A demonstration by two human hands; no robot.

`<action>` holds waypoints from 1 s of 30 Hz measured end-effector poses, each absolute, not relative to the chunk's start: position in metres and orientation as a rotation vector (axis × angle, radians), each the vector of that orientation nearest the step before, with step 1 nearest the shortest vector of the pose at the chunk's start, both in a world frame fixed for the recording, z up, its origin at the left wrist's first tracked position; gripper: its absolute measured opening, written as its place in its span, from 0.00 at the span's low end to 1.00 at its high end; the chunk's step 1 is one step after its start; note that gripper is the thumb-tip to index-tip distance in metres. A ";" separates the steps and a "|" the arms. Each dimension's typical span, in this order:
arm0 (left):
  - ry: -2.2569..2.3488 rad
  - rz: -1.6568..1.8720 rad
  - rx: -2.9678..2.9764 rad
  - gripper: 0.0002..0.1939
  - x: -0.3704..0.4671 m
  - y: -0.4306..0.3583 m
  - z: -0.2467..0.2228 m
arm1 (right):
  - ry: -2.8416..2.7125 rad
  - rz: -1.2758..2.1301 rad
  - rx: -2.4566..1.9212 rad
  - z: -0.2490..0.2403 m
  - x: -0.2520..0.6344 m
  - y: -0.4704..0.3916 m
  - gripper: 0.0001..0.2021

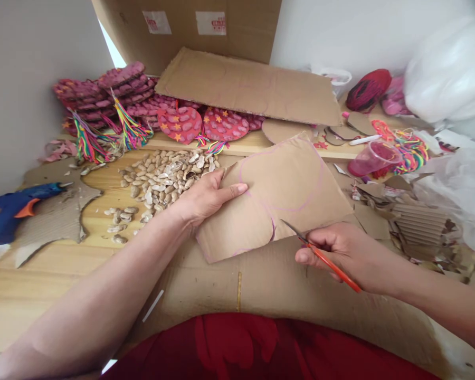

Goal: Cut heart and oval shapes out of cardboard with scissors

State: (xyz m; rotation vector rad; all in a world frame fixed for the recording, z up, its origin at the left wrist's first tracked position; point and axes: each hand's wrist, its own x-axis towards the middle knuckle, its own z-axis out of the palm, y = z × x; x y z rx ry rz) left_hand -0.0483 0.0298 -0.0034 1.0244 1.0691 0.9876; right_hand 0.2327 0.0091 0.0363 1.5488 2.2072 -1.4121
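Between left hand (208,198) and right hand (340,253): cardboard piece (287,182), tilted, purple outlines drawn on it, incl. one big rounded one. Left hand pinches its left side, thumb flat on top, other fingers mostly hidden. Right hand is closed round the orange handles of the scissors (336,269), at the near edge of the cardboard piece. One blade shows over the top face; can't tell where the other sits or if it's biting. Short dark slit at the near edge, just left of the scissors tip.

Below both hands: larger cardboard sheet (206,287) on the wooden worktop (19,295). Just beyond left hand: peanut pile (164,177), few strays by the forearm. Well left of left hand: blue glue gun (11,211), orange trigger, partly over a cardboard scrap (63,214).

Beyond both hands: long cardboard panel (249,87), slanted, two red star-dotted shapes (180,126) showing under its left part. Further left: stack of pink-red pieces (122,82), multicoloured tassels (129,124) in front. Beyond right hand: pink cup (374,158), white pen (364,140) near it, dark red yarn ball (368,91) further back. Right of right hand: cardboard offcuts (419,227).
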 end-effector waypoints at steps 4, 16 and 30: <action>1.082 1.045 1.110 0.29 -0.047 0.030 -0.003 | 2.189 -1.304 1.622 0.037 0.229 0.011 0.28; 1.211 1.003 1.204 0.23 -0.046 0.026 -0.004 | 2.184 -1.208 1.615 0.037 0.223 0.007 0.28; 1.254 1.133 1.111 0.22 -0.040 0.024 -0.004 | 2.601 -0.641 1.516 0.024 0.227 0.025 0.30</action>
